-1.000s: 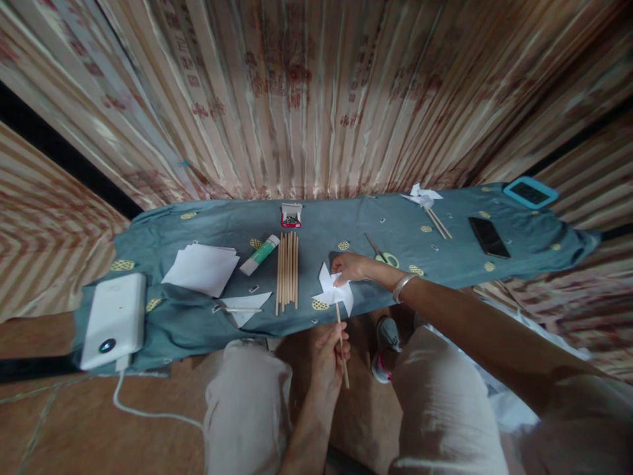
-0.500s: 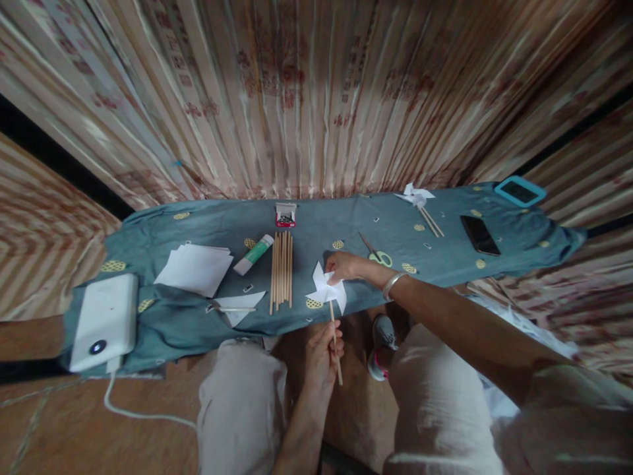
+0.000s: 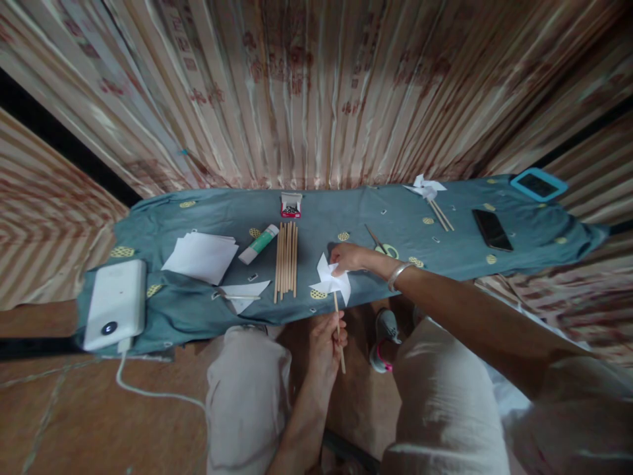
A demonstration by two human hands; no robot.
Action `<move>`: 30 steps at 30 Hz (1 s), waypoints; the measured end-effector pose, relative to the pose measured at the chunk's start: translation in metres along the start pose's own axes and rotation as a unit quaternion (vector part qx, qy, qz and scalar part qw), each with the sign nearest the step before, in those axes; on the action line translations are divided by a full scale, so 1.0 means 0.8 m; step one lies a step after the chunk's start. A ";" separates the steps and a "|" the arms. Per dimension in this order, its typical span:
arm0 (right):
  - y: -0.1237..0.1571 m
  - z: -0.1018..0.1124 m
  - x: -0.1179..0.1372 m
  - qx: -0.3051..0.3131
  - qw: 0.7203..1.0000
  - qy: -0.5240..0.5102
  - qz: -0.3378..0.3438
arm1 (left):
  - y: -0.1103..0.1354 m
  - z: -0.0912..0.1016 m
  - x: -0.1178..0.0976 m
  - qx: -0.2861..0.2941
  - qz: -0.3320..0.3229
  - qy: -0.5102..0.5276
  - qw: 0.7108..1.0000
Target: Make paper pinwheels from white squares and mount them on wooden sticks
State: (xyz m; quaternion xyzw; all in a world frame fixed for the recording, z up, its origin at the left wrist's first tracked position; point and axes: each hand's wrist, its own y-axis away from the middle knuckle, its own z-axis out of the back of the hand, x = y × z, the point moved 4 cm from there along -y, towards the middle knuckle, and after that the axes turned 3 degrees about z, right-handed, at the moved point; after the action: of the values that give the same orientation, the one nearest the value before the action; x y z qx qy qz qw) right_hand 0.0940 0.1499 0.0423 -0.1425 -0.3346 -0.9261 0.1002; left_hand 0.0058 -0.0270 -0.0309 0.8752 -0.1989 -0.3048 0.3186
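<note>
A white paper pinwheel (image 3: 338, 284) is at the table's front edge, fixed at the top of a thin wooden stick (image 3: 343, 361). Below the paper, my left hand (image 3: 324, 343) is closed around the stick, whose lower end sticks out past the fingers. My right hand (image 3: 349, 256) pinches at the pinwheel's centre from above; its fingertips cover the middle, so a pin there cannot be made out. Just beyond my right hand lie scissors (image 3: 390, 251) with pale green handles. A row of wooden sticks (image 3: 285, 260) lies left of the pinwheel.
On the cloth-covered table (image 3: 341, 211) are a glue stick (image 3: 258, 244), a small red box of pins (image 3: 291, 206), white paper sheets (image 3: 202, 257) and a cut paper piece (image 3: 244, 295). Finished pinwheels (image 3: 428, 189), a phone (image 3: 492, 230), a blue-framed tablet (image 3: 539, 184) and a white cabled device (image 3: 116, 303) lie towards the ends.
The view has shifted slightly, so the table appears a little higher and further right. Both hands keep their places on the pinwheel and its stick.
</note>
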 end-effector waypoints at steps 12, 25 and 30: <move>0.010 -0.007 0.003 0.036 0.999 0.013 0.004 | 0.008 0.003 0.001 -0.016 -0.007 -0.005 1.000; -0.002 0.002 0.013 0.081 0.995 0.062 0.003 | 0.008 0.007 0.012 -0.014 0.032 -0.013 0.999; -0.006 0.001 0.012 0.069 0.996 0.053 0.003 | 0.005 0.000 0.020 -0.008 0.051 0.000 0.999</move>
State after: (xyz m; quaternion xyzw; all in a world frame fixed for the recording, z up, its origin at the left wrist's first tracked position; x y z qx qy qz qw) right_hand 0.0842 0.1531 0.0434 -0.0871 -0.3915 -0.9068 0.1300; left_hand 0.0170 -0.0388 -0.0350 0.8612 -0.2407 -0.2900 0.3411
